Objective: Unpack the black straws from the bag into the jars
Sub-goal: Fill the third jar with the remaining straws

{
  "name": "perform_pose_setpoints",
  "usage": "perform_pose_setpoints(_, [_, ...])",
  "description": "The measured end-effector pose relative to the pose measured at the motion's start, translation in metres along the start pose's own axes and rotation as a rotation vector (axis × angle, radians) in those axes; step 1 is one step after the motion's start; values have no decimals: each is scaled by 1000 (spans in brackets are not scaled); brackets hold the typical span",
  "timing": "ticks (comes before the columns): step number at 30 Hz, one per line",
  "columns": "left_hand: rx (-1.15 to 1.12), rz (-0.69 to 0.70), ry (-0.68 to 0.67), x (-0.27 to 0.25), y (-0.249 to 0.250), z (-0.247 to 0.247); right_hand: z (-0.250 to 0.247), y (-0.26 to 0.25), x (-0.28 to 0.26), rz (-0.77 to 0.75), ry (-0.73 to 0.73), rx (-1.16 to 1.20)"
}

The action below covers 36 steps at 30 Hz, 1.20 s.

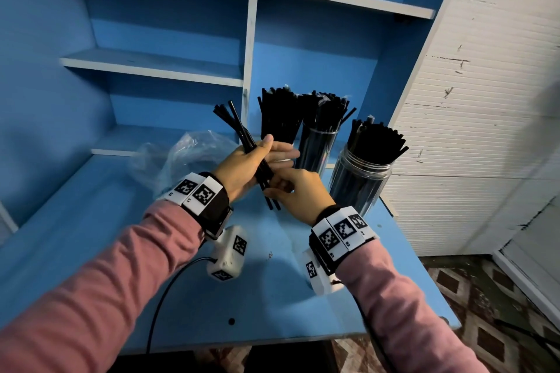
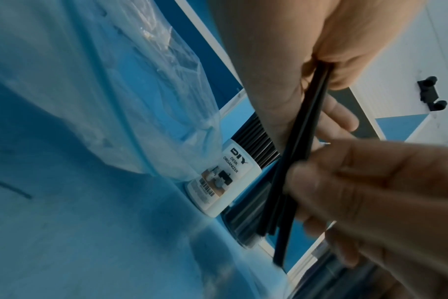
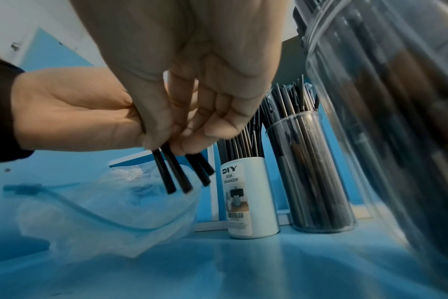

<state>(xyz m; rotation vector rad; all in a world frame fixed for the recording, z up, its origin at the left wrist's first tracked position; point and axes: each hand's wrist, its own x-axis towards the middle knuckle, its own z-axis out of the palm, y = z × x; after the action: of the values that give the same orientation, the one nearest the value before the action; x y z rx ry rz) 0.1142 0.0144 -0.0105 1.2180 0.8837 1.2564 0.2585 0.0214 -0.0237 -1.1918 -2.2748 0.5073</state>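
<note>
A small bunch of black straws slants above the blue table. My left hand grips its middle, thumb curled over the straws. My right hand pinches the bunch lower down, and the bottom ends stick out under its fingers. A crumpled clear plastic bag lies behind and left of my hands. Three containers packed with black straws stand just beyond: a white labelled jar, a slim clear jar and a wide clear jar nearest my right wrist.
Blue shelving with white boards rises behind the table, and its upright divider stands just behind the jars. A white ribbed panel borders the right side. The table's right edge drops to a patterned floor. A black cable runs under my left arm.
</note>
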Motion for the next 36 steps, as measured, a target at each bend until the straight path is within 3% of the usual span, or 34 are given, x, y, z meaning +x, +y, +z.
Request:
perform_pose_setpoints(8, [-142, 149, 304, 11, 28, -24, -9, 5, -6, 174, -181, -360])
perform_pose_setpoints(12, [109, 237, 441, 15, 33, -44, -22, 3, -7, 177, -198, -431])
perform_pose_setpoints(14, [303, 249, 407, 13, 32, -46, -30, -1, -4, 123, -123, -422])
perform_pose_setpoints(17, [495, 245, 239, 10, 25, -36, -48, -11, 2, 22, 83, -301])
perform_pose_setpoints(20, [511, 252, 67, 7, 15, -19, -67, -31, 7, -84, 280, -88])
perform_pose_setpoints(23, [543, 317, -34, 1, 13, 2, -79, -47, 11, -149, 368, 56])
perform_pose_setpoints(25, [492, 342, -48, -2, 13, 19, -80, -52, 13, -163, 375, 91])
perform_pose_setpoints(29, [365, 258, -42, 0, 7, 36, -76, -54, 12, -153, 373, 200])
perform_pose_setpoints(32, [438, 169, -82, 4, -4, 37, -72, -52, 7, -223, 275, 388])
perform_pose_setpoints(36, [483, -2, -40, 10, -17, 34, -53, -41, 2, -308, 167, 242])
